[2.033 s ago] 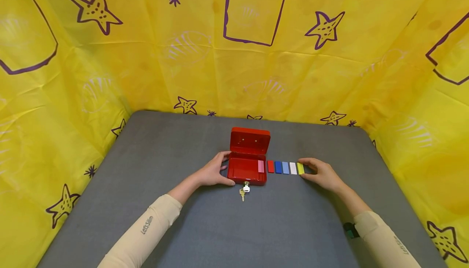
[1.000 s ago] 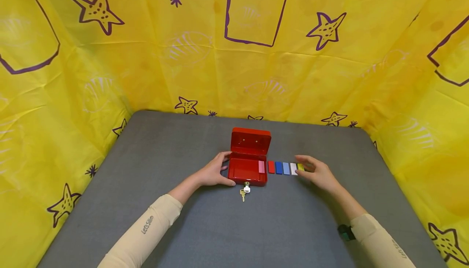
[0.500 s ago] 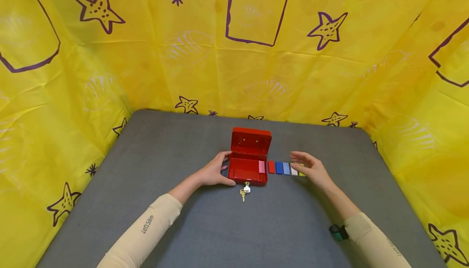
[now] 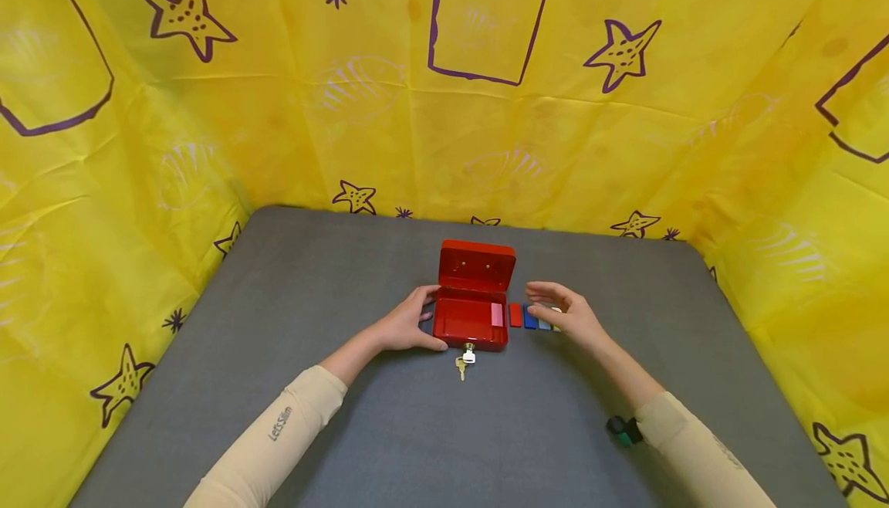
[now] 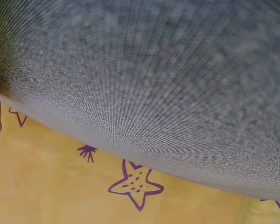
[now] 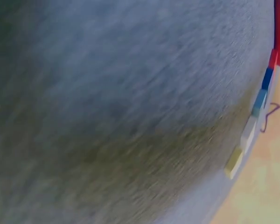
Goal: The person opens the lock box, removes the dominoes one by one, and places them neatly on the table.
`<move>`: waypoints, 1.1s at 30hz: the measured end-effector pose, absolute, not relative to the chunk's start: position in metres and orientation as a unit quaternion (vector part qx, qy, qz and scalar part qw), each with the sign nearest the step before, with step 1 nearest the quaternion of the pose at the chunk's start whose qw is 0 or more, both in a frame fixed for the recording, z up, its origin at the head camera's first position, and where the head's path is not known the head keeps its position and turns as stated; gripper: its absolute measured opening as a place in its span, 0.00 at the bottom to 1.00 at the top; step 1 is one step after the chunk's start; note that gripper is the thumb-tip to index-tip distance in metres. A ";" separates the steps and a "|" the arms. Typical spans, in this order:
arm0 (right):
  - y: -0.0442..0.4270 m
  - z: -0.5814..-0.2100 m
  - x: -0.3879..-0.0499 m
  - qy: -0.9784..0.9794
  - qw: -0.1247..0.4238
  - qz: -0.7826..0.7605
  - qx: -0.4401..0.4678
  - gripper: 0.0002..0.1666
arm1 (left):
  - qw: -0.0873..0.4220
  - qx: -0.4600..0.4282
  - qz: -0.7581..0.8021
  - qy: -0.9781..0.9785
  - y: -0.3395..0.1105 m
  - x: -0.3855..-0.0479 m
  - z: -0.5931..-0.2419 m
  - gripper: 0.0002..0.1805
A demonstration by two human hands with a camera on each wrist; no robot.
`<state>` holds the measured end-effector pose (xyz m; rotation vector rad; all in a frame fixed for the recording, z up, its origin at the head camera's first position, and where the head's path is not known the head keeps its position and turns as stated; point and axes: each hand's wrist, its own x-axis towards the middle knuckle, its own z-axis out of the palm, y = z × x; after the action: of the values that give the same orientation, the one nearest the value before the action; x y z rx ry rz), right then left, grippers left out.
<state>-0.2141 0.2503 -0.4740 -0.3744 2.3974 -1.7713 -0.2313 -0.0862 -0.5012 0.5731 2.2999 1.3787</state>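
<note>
An open red cash box (image 4: 467, 324) stands on the grey table, its lid (image 4: 477, 267) raised at the back. My left hand (image 4: 403, 324) holds its left side, thumb at the front corner and fingers towards the back. A pink block (image 4: 496, 315) lies inside at the right. Right of the box runs a row of flat blocks: red (image 4: 515, 316), dark blue (image 4: 530, 318), light blue (image 6: 259, 102), white (image 6: 248, 134) and yellow (image 6: 234, 162). My right hand (image 4: 572, 319) hovers over this row, fingers loosely bent and holding nothing, partly hiding the blocks at its right end.
A key (image 4: 468, 357) sits in the lock at the box's front, with a second key (image 4: 461, 369) hanging beside it. The grey table (image 4: 444, 431) meets a yellow patterned cloth (image 4: 375, 130) at the back and sides. A dark band (image 4: 623, 431) is on the right forearm.
My right hand has let go of the yellow block at the row's end and moved left above the blocks towards the box. The left hand has stayed at the cash box.
</note>
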 end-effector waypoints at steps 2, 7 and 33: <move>0.246 -0.474 -0.215 0.793 0.071 -0.591 -0.129 0.30 | 0.199 0.204 0.491 0.823 -0.086 -0.231 -0.501 0.56; 0.234 -0.473 -0.218 0.780 0.078 -0.604 -0.144 0.28 | 0.200 0.203 0.489 0.825 -0.087 -0.231 -0.502 0.55; 0.192 -0.461 -0.227 0.875 0.074 -0.397 -0.267 0.26 | 0.200 0.199 0.482 0.829 -0.085 -0.231 -0.501 0.56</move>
<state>-0.2271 0.1923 -0.4607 -0.8022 2.6256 -1.1930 -0.2310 -0.0855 -0.5007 0.5572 2.3190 1.3485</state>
